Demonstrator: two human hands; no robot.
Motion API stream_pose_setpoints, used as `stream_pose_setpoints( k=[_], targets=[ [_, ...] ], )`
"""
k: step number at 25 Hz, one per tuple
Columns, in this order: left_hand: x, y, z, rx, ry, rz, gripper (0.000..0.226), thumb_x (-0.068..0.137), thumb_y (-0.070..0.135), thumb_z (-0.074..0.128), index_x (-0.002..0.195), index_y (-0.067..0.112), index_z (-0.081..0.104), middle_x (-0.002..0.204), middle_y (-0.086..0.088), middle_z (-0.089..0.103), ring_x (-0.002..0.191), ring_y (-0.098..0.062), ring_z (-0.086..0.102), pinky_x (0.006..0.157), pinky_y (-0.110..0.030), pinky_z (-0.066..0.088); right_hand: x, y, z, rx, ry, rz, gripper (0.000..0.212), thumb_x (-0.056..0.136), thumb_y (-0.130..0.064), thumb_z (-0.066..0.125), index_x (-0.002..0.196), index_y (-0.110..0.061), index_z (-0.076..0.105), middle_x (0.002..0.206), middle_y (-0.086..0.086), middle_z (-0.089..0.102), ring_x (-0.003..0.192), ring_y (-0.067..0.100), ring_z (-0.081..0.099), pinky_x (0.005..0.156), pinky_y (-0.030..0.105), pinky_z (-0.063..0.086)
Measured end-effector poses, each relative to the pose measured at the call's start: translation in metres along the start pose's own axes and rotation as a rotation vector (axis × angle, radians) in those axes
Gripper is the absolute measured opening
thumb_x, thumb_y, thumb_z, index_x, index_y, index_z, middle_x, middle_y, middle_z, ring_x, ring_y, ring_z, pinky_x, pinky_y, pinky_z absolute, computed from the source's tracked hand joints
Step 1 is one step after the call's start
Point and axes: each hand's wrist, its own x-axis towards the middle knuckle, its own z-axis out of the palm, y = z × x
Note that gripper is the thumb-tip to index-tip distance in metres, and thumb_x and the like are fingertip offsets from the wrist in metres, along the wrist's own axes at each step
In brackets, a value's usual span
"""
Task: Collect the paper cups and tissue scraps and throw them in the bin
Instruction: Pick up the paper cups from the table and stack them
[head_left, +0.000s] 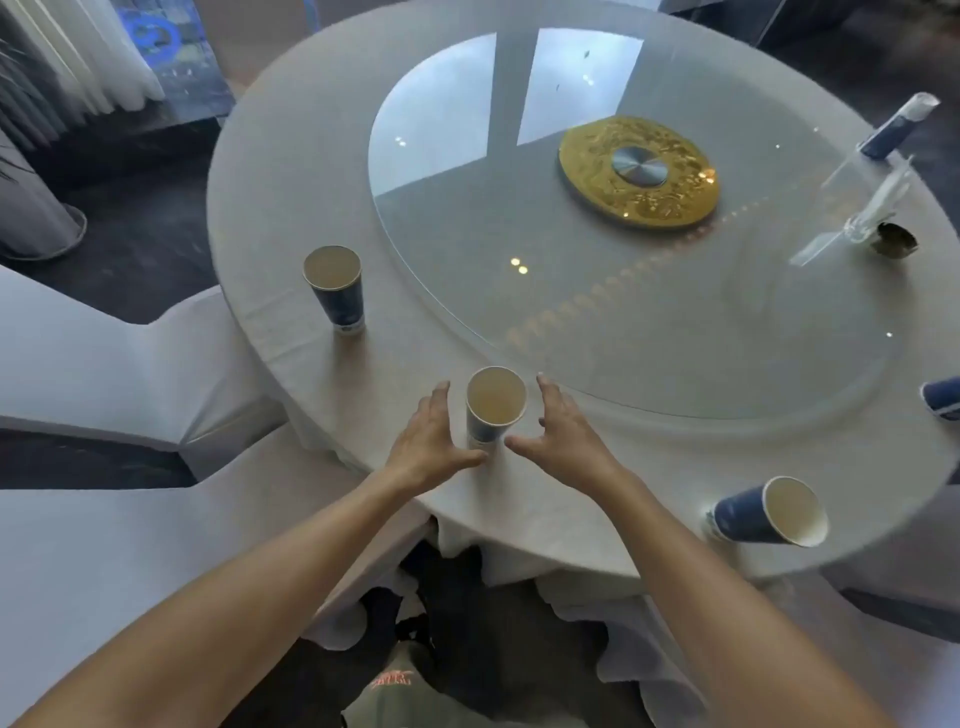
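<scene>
A blue paper cup (493, 410) stands upright near the front edge of the round table (291, 171). My left hand (428, 447) is open just left of it and my right hand (563, 441) is open just right of it; neither clearly touches it. A second blue cup (335, 286) stands upright at the left. A third blue cup (769, 512) is at the front right, leaning outward in this wide-angle view. Two more blue cups show at the right edge (943, 397) and the far right (896, 127). No tissue scraps or bin are in view.
A glass turntable (623, 322) with a gold hub (639, 171) fills the table's middle. A clear stand (878, 208) and a small dark object (894, 240) sit at the right. White-covered chairs (93, 364) crowd the left and near side.
</scene>
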Motion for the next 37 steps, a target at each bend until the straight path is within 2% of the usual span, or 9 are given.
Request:
stream_pose_setpoints(
  k=[3, 6, 14, 18, 22, 26, 31, 34, 37],
  targets=[
    [0.020, -0.010, 0.001, -0.063, -0.052, 0.014, 0.116, 0.074, 0.042, 0.087, 0.162, 0.017, 0.016, 0.166, -0.003, 0.029, 0.150, -0.021, 0.032, 0.119, -0.039, 0.035, 0.023, -0.010, 0.004, 0.014, -0.035, 0.025, 0.108, 0.083, -0.045, 0.077, 0.164, -0.023, 0.010, 0.158, 0.003, 0.032, 0.135, 0.024, 0.051, 0.108, 0.041, 0.045],
    [0.033, -0.014, 0.008, -0.150, -0.075, -0.001, 0.100, 0.070, 0.042, 0.087, 0.153, 0.027, 0.034, 0.149, 0.003, 0.049, 0.137, -0.019, 0.048, 0.109, -0.039, 0.044, 0.044, -0.015, 0.006, 0.021, -0.069, 0.019, 0.088, 0.080, -0.040, 0.078, 0.155, -0.024, 0.034, 0.143, -0.001, 0.049, 0.124, 0.021, 0.056, 0.097, 0.035, 0.048],
    [0.039, -0.011, -0.019, -0.391, 0.235, -0.145, 0.077, 0.059, 0.045, 0.093, 0.120, 0.036, 0.047, 0.111, 0.016, 0.063, 0.101, -0.008, 0.063, 0.072, -0.020, 0.048, 0.108, -0.057, -0.008, 0.200, -0.322, -0.083, 0.027, 0.094, -0.020, 0.070, 0.120, -0.017, 0.063, 0.095, 0.004, 0.072, 0.071, 0.011, 0.068, 0.080, 0.037, 0.058],
    [0.024, -0.033, -0.050, -0.379, 0.461, -0.273, 0.087, 0.057, 0.049, 0.094, 0.130, 0.035, 0.049, 0.119, 0.005, 0.048, 0.105, -0.011, 0.056, 0.083, -0.023, 0.047, 0.144, -0.098, -0.001, 0.212, -0.460, -0.149, 0.035, 0.100, -0.039, 0.064, 0.127, -0.017, 0.065, 0.108, 0.005, 0.073, 0.086, 0.014, 0.071, 0.087, 0.041, 0.058],
    [-0.007, -0.075, -0.069, -0.427, 0.605, -0.420, 0.089, 0.058, 0.054, 0.091, 0.133, 0.039, 0.047, 0.121, 0.004, 0.044, 0.113, -0.014, 0.055, 0.096, -0.032, 0.050, 0.177, -0.140, 0.030, -0.013, -0.292, -0.287, 0.072, 0.085, -0.055, 0.072, 0.148, -0.027, 0.048, 0.139, -0.001, 0.055, 0.118, 0.018, 0.062, 0.097, 0.041, 0.055],
    [-0.024, -0.113, -0.081, -0.458, 0.610, -0.470, 0.091, 0.058, 0.053, 0.092, 0.136, 0.038, 0.047, 0.127, 0.007, 0.045, 0.119, -0.013, 0.053, 0.103, -0.037, 0.050, 0.205, -0.188, 0.056, -0.241, -0.152, -0.528, 0.091, 0.086, -0.046, 0.073, 0.159, -0.032, 0.020, 0.163, -0.001, 0.023, 0.147, 0.023, 0.030, 0.107, 0.039, 0.038],
    [-0.036, -0.150, -0.096, -0.474, 0.523, -0.436, 0.094, 0.061, 0.050, 0.092, 0.141, 0.038, 0.045, 0.131, 0.007, 0.045, 0.119, -0.008, 0.048, 0.099, -0.025, 0.043, 0.249, -0.241, 0.088, -0.582, -0.077, -0.488, 0.112, 0.084, -0.043, 0.079, 0.164, -0.031, 0.002, 0.170, 0.011, -0.017, 0.156, 0.043, -0.010, 0.121, 0.063, 0.015],
    [-0.039, -0.171, -0.107, -0.487, 0.468, -0.446, 0.094, 0.060, 0.052, 0.091, 0.141, 0.036, 0.045, 0.131, 0.006, 0.044, 0.122, -0.011, 0.050, 0.101, -0.027, 0.045, 0.263, -0.248, 0.102, -0.618, -0.110, -0.422, 0.107, 0.086, -0.037, 0.076, 0.164, -0.031, 0.003, 0.171, 0.011, -0.012, 0.156, 0.044, -0.005, 0.120, 0.063, 0.021],
    [-0.029, -0.182, -0.120, -0.477, 0.434, -0.432, 0.096, 0.058, 0.054, 0.090, 0.141, 0.036, 0.045, 0.131, 0.006, 0.044, 0.122, -0.013, 0.051, 0.105, -0.034, 0.048, 0.261, -0.242, 0.101, -0.552, -0.107, -0.428, 0.091, 0.088, -0.030, 0.070, 0.162, -0.028, 0.017, 0.164, 0.010, 0.017, 0.144, 0.041, 0.024, 0.109, 0.052, 0.041]
  ],
)
